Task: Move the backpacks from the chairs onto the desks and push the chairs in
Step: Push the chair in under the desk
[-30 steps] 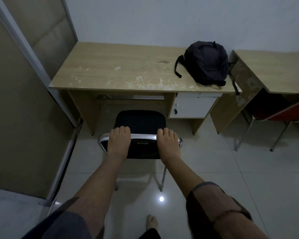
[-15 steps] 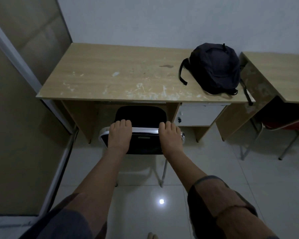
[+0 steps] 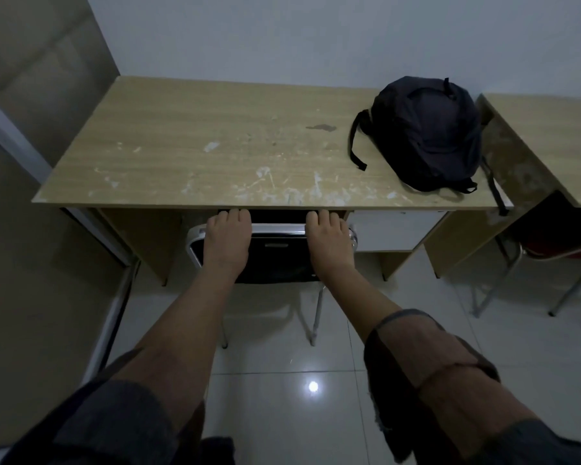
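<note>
A: From the head camera, where are the hands?

B: Both rest on the top rail of the black chair [image 3: 275, 253]. The left hand [image 3: 227, 238] lies palm-down near the rail's left end, the right hand [image 3: 327, 239] near its right end. On each, the fingers lie close together and curl forward over the chrome rail; whether the thumbs grip underneath, I cannot tell.

A: And the chair?

B: Its seat is hidden beneath the wooden desk [image 3: 195, 142]; only the backrest and rear legs show, the fingertips just short of the desk's front edge.

A: The backpack?

B: A black backpack [image 3: 426, 129] lies on the desk's right end, near the back wall, one strap hanging over the right corner. Beside it stands a second desk [image 3: 550, 129], with a red chair [image 3: 550, 250] partly beneath it.

A: Anything under the first desk?

B: A white drawer unit [image 3: 389, 229], just right of the black chair.
</note>
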